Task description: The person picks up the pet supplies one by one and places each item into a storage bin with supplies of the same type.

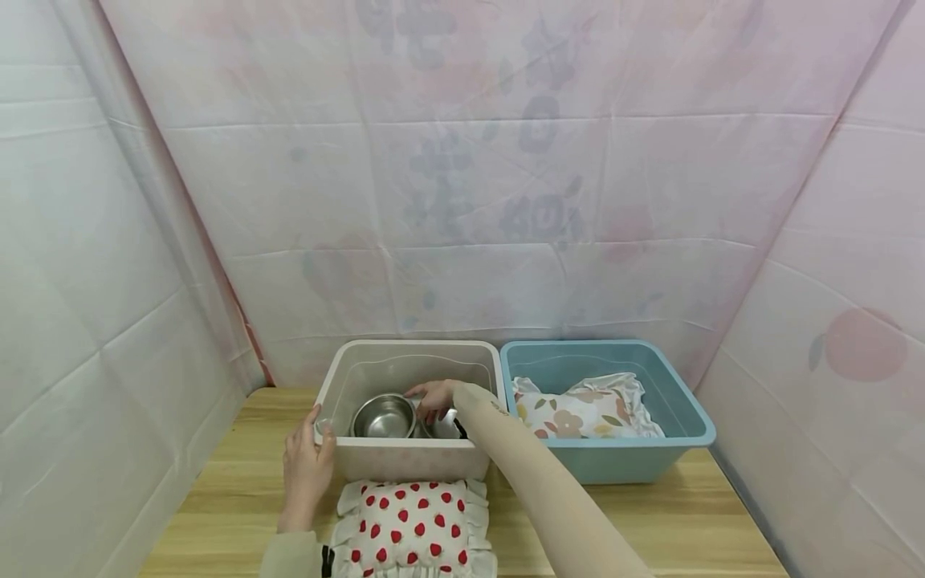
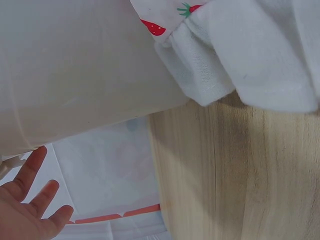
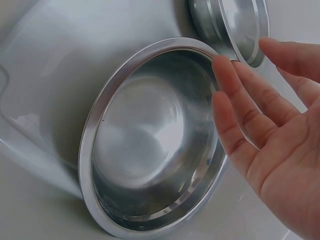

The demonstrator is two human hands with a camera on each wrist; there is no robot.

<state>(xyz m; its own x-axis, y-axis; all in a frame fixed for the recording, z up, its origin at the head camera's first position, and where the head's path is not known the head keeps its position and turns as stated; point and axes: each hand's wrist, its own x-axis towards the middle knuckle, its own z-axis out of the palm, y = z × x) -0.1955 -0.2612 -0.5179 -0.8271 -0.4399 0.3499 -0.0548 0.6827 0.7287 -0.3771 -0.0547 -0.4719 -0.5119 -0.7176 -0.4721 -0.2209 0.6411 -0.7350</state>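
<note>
Inside the beige tub (image 1: 415, 461) sit a steel bowl (image 1: 385, 417) and a second steel bowl (image 1: 442, 425), partly covered by my right hand (image 1: 436, 399). Seen from the right wrist, the fingers (image 3: 240, 95) are loosely extended, with fingertips right at the rim of a wide-rimmed bowl (image 3: 150, 135). Another bowl (image 3: 245, 30) lies close to the thumb and fingertips. My left hand (image 1: 307, 461) rests on the front left corner of the tub, its fingers (image 2: 35, 167) straight and spread along the outer wall (image 2: 75, 75) in the left wrist view.
A strawberry-print pillow with white ruffles (image 1: 412, 526) lies on the wooden table (image 1: 217, 490) in front of the beige tub. Right beside that tub stands a blue tub (image 1: 614, 466) holding a flower-print pillow (image 1: 585, 409). Printed cloth sheets (image 1: 462, 185) hang behind and at both sides.
</note>
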